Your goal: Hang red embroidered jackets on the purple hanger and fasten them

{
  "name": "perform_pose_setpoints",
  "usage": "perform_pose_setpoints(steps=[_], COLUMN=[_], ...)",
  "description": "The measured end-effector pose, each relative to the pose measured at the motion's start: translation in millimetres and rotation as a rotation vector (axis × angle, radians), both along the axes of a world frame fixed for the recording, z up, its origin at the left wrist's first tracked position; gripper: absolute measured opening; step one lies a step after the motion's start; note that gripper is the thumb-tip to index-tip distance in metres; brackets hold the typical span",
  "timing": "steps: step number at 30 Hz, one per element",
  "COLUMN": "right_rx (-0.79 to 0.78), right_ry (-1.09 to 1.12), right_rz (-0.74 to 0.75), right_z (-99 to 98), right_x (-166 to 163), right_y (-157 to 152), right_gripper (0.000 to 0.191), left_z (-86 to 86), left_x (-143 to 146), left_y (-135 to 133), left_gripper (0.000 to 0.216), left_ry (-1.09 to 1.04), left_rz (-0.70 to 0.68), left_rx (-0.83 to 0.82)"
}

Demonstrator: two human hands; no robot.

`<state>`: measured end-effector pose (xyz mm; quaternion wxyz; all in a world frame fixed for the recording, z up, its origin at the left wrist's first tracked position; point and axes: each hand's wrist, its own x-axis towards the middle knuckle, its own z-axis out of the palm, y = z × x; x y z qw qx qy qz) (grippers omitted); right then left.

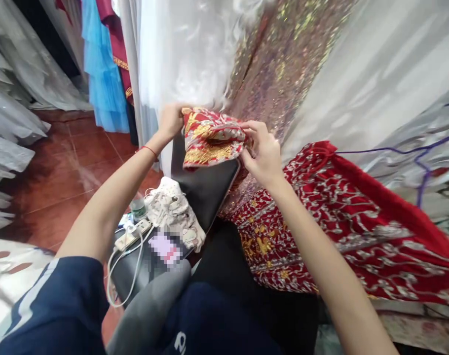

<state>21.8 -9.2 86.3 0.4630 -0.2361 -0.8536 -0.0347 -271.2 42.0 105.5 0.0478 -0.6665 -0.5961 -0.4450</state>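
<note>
Red garment point(357, 231): spread at right, embroidered in silver and gold.
Embroidered cloth point(209, 138): red-gold piece, held up between both hands above a black chair point(205, 190).
Right hand point(263, 155): fingers pinched shut on cloth's right edge.
Left hand point(170, 121): gripping cloth's left edge, fingers partly hidden.

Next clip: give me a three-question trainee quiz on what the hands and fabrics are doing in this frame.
1. True or false: both hands grip the red-and-gold embroidered cloth.
2. Which hand's wrist wears a thin red string?
3. What lies under the right forearm? A) blue tiered dress B) red garment with silver embroidery C) white power strip

Key
1. True: the left hand holds its left end, the right hand pinches its right edge.
2. The left.
3. B, the red garment; the blue dress hangs far left, the power strip lies below the left forearm.
</note>
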Motion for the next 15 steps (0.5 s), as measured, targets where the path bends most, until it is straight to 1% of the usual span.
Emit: perform_pose_setpoints(steps=[2, 4, 6, 7, 9, 11, 13, 15], right_rx=[0.094, 0.174, 0.227, 0.238, 0.233, 0.213, 0.202, 0.207], right_ry=[-0.15, -0.306, -0.413, -0.445, -0.495, -0.564, -0.637, -0.675], right_rz=[-0.001, 0.011, -0.013, -0.046, -0.122, -0.161, -0.163, -0.153], right_z=[-7.0, -17.5, -31.4, -39.5, -57.3, -76.3, -94.6, -109.4], right_x=[-22, -38, -48, -51, -54, -54, -53, -51], right_y=[-15, -27, -35, -36, -32, -23, -12, -5], right_gripper=[0.053, 0.054, 0.056, 0.059, 0.067, 0.072, 0.069, 0.064], left_z=[-5.5, -15.5, -30.8, -39.8, -58.6, -75.1, -86.8, -92.5], left_x=[-33, -60, -79, -85, -91, -91, -87, -80], left_y=[-15, -25, -31, -33, -35, -36, -35, -35], left_gripper=[0.031, 0.039, 0.044, 0.042, 0.037, 0.039, 0.044, 0.046], left_ry=[0.009, 0.102, 0.226, 0.278, 0.355, 0.409, 0.456, 0.48], left_rz=[0.011, -0.007, -0.041, -0.059, -0.095, -0.133, -0.17, -0.19], left_rx=[0.086, 0.123, 0.101, 0.076, 0.014, -0.031, -0.059, -0.071])
